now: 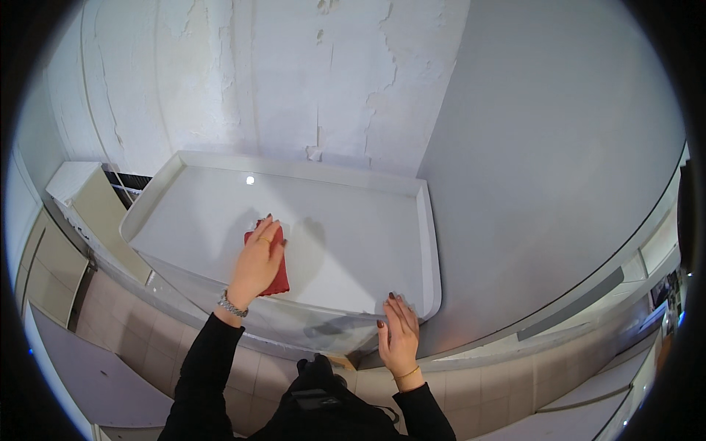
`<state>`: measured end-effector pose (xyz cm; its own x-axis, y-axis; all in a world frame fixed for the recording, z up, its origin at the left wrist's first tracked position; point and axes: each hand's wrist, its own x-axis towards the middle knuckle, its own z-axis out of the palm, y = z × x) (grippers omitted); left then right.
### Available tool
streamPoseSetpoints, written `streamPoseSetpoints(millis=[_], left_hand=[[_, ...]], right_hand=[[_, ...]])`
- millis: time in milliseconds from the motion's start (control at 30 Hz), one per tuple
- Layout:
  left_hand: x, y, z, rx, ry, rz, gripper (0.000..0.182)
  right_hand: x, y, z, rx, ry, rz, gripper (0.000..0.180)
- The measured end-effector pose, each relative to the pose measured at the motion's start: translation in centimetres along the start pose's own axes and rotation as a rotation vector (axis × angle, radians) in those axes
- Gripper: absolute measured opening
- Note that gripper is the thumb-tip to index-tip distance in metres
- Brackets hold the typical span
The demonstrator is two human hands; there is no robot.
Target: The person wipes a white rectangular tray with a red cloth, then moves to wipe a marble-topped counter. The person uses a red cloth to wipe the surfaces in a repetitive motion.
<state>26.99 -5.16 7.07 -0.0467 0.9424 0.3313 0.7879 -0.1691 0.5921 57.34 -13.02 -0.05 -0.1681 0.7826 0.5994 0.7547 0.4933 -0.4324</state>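
Observation:
A folded red cloth [279, 278] lies on the glossy white top of a cabinet [353, 231] with a raised rim at the back and both ends. My left hand [258, 264] presses flat on the cloth, fingers pointing away from me; it wears a ring, and a metal watch circles the wrist. At the front right corner of the same top, my right hand [399, 333] rests its fingertips on the front edge, fingers apart and holding nothing. Both hands throw shadows on the surface.
Behind the top rises a white wall [309, 82] with peeling paint. A tall grey panel [540, 154] borders the right end. Left stands a narrow cream cabinet [105, 215]. Pinkish floor tiles [160, 336] lie below, with a lilac-grey panel [88, 369] at lower left.

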Motion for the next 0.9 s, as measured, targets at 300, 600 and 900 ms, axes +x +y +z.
streamPoseSetpoints(millis=[300,600,900], left_hand=[[-2.4,-6.8,-0.7,0.309,-0.169,0.077,0.057],[-2.4,-6.5,1.3,0.374,0.003,0.022,0.05],[-2.0,8.2,12.1,0.329,-0.156,0.452,0.051]], right_hand=[[0.0,0.0,-0.2,0.031,0.001,0.02,0.032],[0.0,-0.2,0.1,0.056,0.0,0.024,0.033],[-0.6,-0.4,0.3,-0.027,-0.046,0.056,0.059]])
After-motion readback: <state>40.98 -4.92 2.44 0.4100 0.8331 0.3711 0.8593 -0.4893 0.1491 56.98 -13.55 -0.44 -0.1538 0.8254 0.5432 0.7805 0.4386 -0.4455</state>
